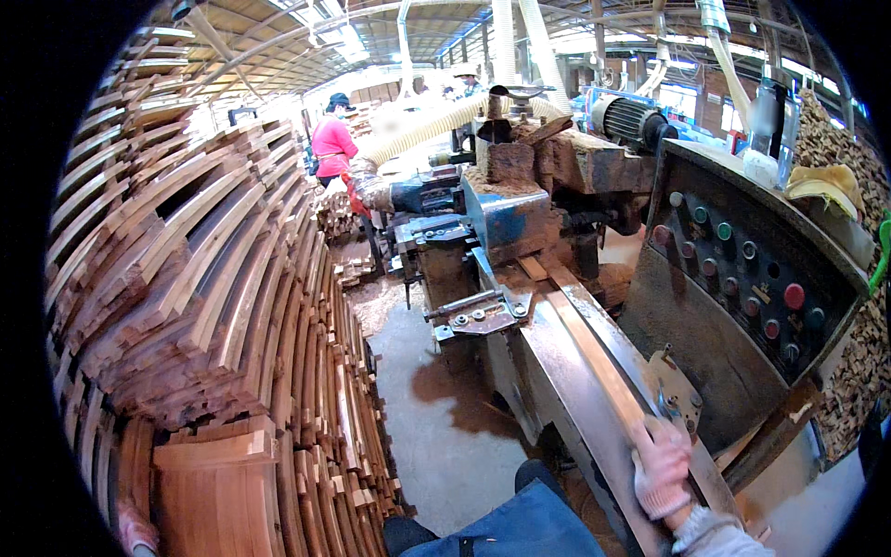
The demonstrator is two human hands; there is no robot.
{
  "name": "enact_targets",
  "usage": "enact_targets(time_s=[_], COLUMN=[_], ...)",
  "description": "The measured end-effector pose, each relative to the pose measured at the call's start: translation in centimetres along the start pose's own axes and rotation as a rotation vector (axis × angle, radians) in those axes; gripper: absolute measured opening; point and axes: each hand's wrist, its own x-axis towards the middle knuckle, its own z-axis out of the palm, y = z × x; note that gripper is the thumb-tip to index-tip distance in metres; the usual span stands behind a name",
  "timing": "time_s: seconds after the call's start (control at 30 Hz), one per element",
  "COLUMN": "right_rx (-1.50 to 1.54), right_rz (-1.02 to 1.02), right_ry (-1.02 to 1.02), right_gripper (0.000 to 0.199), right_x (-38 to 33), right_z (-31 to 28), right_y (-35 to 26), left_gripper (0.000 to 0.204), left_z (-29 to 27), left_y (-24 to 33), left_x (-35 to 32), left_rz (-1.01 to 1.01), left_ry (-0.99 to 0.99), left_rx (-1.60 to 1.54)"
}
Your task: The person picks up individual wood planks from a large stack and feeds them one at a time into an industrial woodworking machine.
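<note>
A long narrow wooden strip [594,355] lies along the metal bed of a woodworking machine [510,223], its far end pointing into the machine. My right hand [663,466], in a pale knitted glove, grips the near end of this strip. At the lower left rim, my left hand [137,531], gloved too, is beside a stack of wooden boards [215,497]; its fingers are too hidden to read. Another short wood piece [533,268] sits ahead of the strip at the machine's mouth.
Tall stacks of curved wooden pieces [213,269] fill the left side. A control panel [742,269] with several coloured buttons stands at the right. Sawdust [464,395] covers part of the floor [418,455]. Beyond the machine is a person in pink [334,147], near a ribbed hose [422,135].
</note>
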Motion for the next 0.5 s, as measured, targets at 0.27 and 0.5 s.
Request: enact_targets(time_s=[0.27,0.5], right_rx=[0.036,0.9], right_rz=[-0.009,-0.526], right_ry=[-0.13,0.037], right_gripper=[0.039,0.075], right_x=[15.5,17.2], right_z=[14.1,7.2], right_y=[1.6,-10.2], left_gripper=[0.056,0.052], left_z=[0.3,-18.2], left_y=[-0.3,13.6], left_x=[-6.1,-32.0], left_rz=[0.478,1.268], left_ry=[0.796,1.22], left_rx=[0.169,-0.017])
